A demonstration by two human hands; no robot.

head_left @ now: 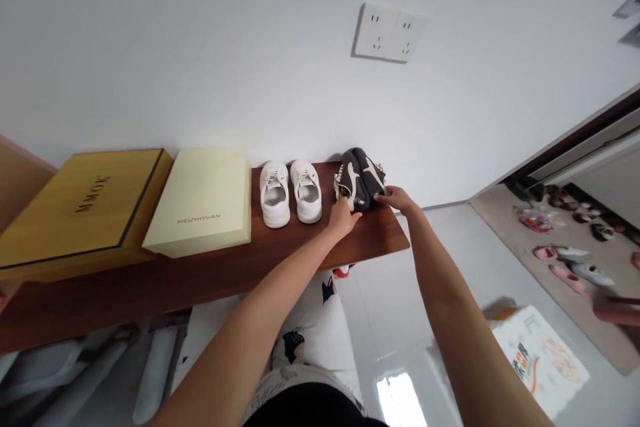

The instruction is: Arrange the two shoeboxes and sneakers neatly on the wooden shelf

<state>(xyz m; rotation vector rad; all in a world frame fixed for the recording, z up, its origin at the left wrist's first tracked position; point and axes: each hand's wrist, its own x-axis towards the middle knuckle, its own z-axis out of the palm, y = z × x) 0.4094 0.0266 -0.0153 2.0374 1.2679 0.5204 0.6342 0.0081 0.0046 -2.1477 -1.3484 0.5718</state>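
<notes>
A pair of dark shoes with cream stripes (361, 177) lies pressed together on its side at the right end of a brown wooden shelf (210, 277). My left hand (343, 213) grips the near left side of the pair, fingers curled on it. My right hand (395, 199) holds the near right side. A pair of white sneakers (290, 192) stands upright just left of the dark pair, toes toward me.
A cream shoebox (203, 203) and a yellow-brown box (80, 213) sit on the shelf's left half. A white wall with a double socket (389, 32) rises behind. Several shoes (570, 260) lie on a mat at right. A printed bag (543, 360) lies on the floor.
</notes>
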